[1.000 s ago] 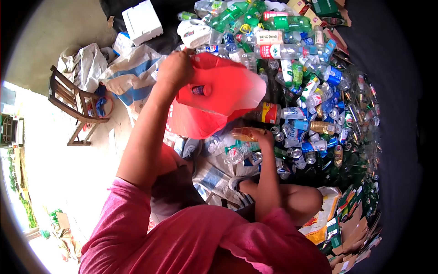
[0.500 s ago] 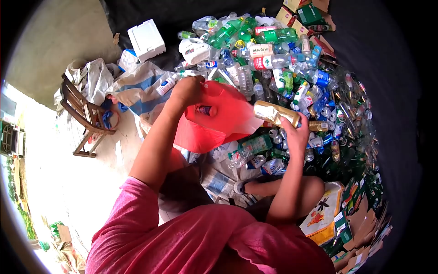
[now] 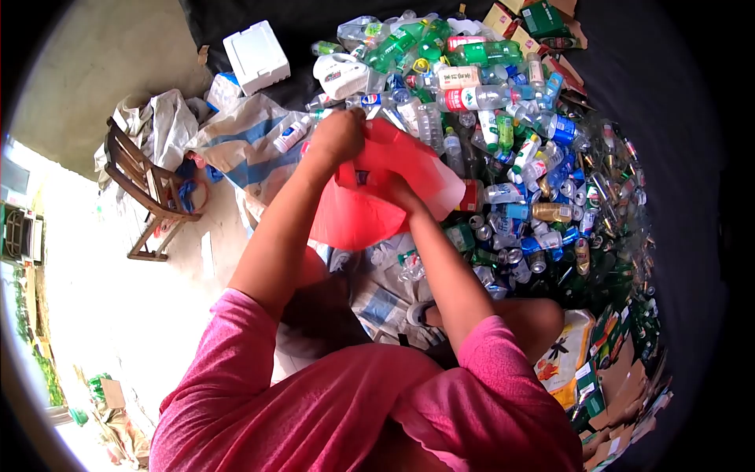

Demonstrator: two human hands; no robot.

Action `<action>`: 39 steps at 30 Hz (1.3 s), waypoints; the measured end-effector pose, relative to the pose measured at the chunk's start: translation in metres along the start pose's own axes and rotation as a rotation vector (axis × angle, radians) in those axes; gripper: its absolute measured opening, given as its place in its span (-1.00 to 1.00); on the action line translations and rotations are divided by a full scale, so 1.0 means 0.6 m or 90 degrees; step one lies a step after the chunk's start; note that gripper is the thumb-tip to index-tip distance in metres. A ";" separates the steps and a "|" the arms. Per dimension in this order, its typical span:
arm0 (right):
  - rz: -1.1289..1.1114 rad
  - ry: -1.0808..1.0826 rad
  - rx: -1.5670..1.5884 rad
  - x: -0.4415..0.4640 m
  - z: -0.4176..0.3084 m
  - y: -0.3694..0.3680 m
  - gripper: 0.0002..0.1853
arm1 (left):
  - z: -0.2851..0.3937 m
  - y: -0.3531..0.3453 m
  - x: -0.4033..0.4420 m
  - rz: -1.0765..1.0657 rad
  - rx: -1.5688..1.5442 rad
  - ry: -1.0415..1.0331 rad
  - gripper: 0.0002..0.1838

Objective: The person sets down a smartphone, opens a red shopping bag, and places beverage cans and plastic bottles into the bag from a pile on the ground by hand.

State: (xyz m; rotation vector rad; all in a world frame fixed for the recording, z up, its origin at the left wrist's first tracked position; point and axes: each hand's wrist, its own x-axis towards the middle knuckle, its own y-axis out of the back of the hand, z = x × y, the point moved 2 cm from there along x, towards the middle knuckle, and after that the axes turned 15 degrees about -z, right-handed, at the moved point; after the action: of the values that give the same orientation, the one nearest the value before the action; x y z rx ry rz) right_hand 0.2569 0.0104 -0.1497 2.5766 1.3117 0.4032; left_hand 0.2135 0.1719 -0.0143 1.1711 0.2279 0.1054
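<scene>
My left hand (image 3: 341,135) is closed on the upper edge of a red plastic bag (image 3: 354,220) and holds it up. My right hand (image 3: 399,191) reaches into the bag's mouth; its fingers are hidden by the red plastic, so what they grip cannot be seen. A small dark-labelled item (image 3: 362,178) shows within the bag. Right behind the bag lies a large heap of empty plastic bottles (image 3: 472,98) and crushed drink cans (image 3: 552,212).
At the left stands a wooden folding chair (image 3: 149,189), near a white-and-blue woven sack (image 3: 244,141). A white foam box (image 3: 256,59) sits at the back. Flattened cardboard (image 3: 625,385) lies at the right, beside a yellow-edged printed bag (image 3: 565,358).
My right hand has moved left from beside the heap into the red bag. The gold can it held is now out of sight. My left hand shifted slightly right with the bag.
</scene>
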 end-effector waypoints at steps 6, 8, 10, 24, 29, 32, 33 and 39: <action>0.150 -0.008 0.353 -0.091 -0.188 0.109 -0.73 | -0.120 0.075 0.020 0.282 -0.064 0.170 -0.69; 0.221 -0.041 0.346 -0.128 -0.139 0.136 -0.77 | -0.137 0.095 0.014 0.340 -0.059 0.201 -0.67; 0.253 -0.190 0.347 -0.152 -0.041 0.133 -0.78 | -0.123 0.113 -0.003 0.409 -0.067 0.224 -0.66; -0.082 -0.426 -0.149 -0.177 0.353 -0.120 -0.33 | -0.084 0.085 0.007 0.298 -0.021 0.197 -0.61; -0.164 -0.495 -0.196 -0.133 0.353 -0.146 -0.09 | -0.074 0.095 0.004 0.294 -0.005 0.177 -0.61; -0.242 -0.585 -0.216 -0.125 0.347 -0.150 -0.01 | -0.076 0.097 -0.002 0.297 0.008 0.181 -0.61; -0.256 -0.585 -0.220 -0.131 0.350 -0.155 0.00 | -0.073 0.101 -0.004 0.287 0.006 0.194 -0.60; -0.334 -0.569 -0.278 -0.137 0.365 -0.169 -0.03 | -0.063 0.097 0.000 0.254 -0.007 0.202 -0.61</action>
State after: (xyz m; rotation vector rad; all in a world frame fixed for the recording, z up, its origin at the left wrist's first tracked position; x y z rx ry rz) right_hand 0.2086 -0.0136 -0.3991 1.6125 1.2597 -0.4606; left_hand 0.2069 0.2283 0.0254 1.1736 0.2689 0.6450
